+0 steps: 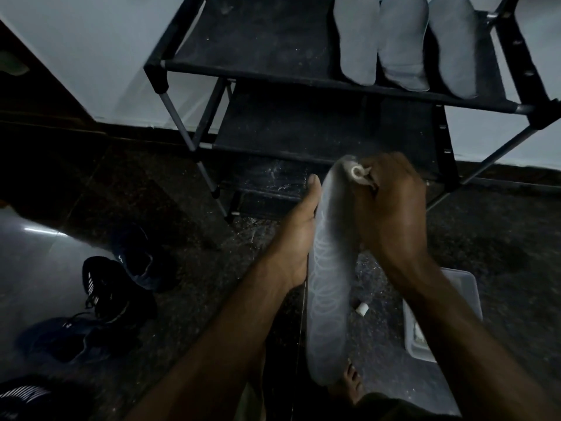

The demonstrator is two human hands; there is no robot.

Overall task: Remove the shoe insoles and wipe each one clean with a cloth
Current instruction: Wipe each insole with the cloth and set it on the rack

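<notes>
The left hand (299,238) cradles a grey insole (329,278) along its edge, fingers hidden behind it, while the right hand (391,205) grips a bunched white cloth (358,173) against the insole's toe end, above the floor before a black shoe rack (273,71) holding three more insoles (400,41).

Three insoles (403,41) side by side at the right end of the rack's (243,68) top shelf. Before the rack, over the floor (182,192), an insole (329,284) between left hand (299,235) and right hand (391,208), cloth (358,173) at its far tip (under the right hand). Right of it, near the front, a tray (473,299). Shoes (109,287) on the floor, far left.
</notes>
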